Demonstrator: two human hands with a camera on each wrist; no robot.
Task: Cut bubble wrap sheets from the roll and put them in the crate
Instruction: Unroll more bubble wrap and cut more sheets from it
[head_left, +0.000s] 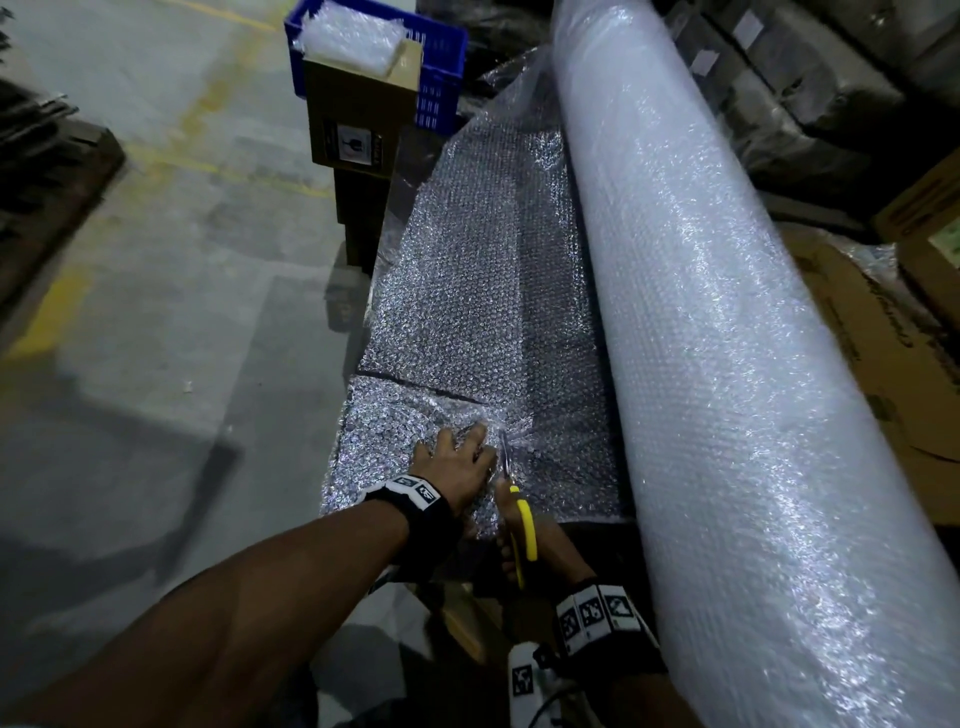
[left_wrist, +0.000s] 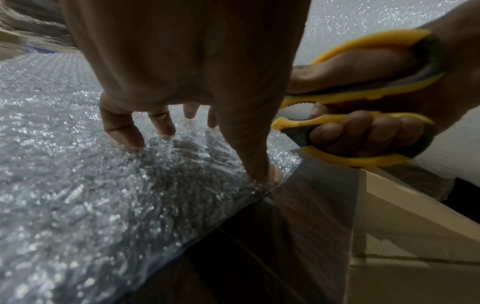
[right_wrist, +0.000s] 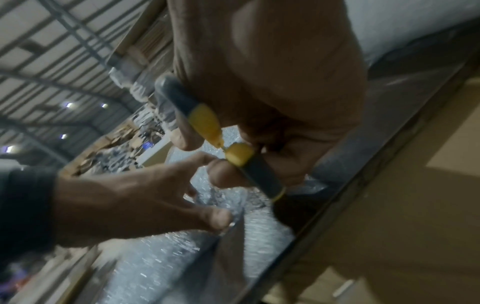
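Cutting a sheet from the unrolled bubble wrap. The large roll (head_left: 727, 322) lies along the right side of the work surface, and its unrolled bubble wrap (head_left: 483, 291) is spread flat beside it. A cut line already crosses the wrap from its left edge, so the near piece is partly separated. The left hand (head_left: 457, 462) presses down on this near piece with fingers spread, fingertips (left_wrist: 124, 135) and thumb planted on the film. The right hand (head_left: 535, 551) is closed through the yellow loops of the scissors (head_left: 522, 525); the blades point away from the person, their tips in the wrap just beside the left fingers, and the blade gap cannot be told. The blue crate (head_left: 436, 67) stands well apart at the far end, behind a cardboard box (head_left: 358, 109), with bubble wrap already piled there.

Risks, as judged from this arrangement:
- the blades run very close to the left fingertips, so a hasty stroke could nick them
- the film bunches at the blade tips; if tension is lost, the scissors may chew or tear instead of cutting cleanly
- the cut may drift off line in the dim light, giving an uneven sheet
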